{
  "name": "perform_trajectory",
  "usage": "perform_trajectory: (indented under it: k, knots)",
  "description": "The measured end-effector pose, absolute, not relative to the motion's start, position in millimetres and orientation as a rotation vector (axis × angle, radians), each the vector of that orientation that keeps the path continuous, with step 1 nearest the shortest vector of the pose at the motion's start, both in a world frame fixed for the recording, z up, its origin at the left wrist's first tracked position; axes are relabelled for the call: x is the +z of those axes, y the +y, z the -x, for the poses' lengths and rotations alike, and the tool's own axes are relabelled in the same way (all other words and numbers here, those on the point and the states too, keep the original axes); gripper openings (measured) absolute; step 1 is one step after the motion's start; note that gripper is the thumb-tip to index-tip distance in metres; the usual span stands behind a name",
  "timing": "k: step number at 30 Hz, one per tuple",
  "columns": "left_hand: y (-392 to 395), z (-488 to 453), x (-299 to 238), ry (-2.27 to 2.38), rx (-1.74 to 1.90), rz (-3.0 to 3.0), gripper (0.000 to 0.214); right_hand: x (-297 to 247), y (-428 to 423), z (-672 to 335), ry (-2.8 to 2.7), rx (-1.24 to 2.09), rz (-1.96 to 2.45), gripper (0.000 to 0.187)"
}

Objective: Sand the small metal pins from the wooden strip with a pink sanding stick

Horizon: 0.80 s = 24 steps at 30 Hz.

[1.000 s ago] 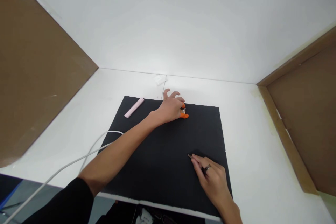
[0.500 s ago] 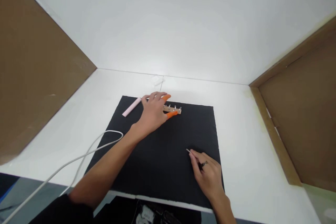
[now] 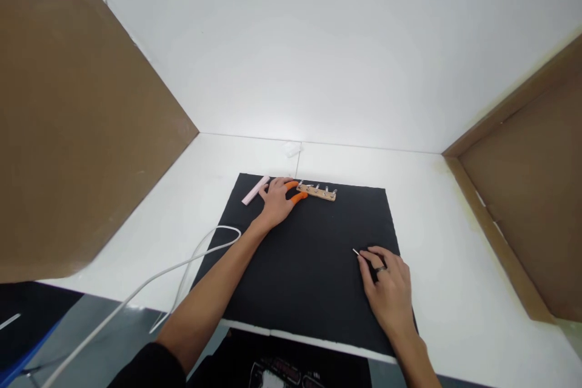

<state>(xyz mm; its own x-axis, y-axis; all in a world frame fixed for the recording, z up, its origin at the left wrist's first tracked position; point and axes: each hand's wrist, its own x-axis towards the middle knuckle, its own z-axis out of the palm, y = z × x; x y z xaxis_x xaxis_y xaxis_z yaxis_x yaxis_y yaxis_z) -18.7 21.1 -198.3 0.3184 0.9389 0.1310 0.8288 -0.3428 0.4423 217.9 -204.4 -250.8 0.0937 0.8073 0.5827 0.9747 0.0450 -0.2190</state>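
Wooden strip [image 3: 319,193] with metal pegs lies left-to-right at the far edge of the black mat [image 3: 309,260], its left end touching the narrow orange-capped fingers [image 3: 299,197] of the left hand [image 3: 276,201], grip unclear, while the nearer right hand [image 3: 387,288] pinches a thin pin [image 3: 356,251].

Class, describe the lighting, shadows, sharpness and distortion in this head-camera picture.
Head view: glare whitens the wall behind the mat; shadows on it are faint; no motion blur, though the pin in the right hand is barely resolved; side panels splay from the wide lens.

Right hand [image 3: 388,291] on thin pin [image 3: 355,251]
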Motion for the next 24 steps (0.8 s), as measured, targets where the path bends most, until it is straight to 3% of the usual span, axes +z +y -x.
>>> perform_trajectory:
  k: [5, 24]
  knots:
    - [29, 23, -193, 1.504, 0.498, -2.270, 0.037, -250, -203, -219, -1.757, -0.354, 1.775, 0.017]
    - [38, 23, -200, 1.342, 0.466, -2.236, 0.036, -248, -205, -225, -1.770, -0.256, 1.772, 0.034]
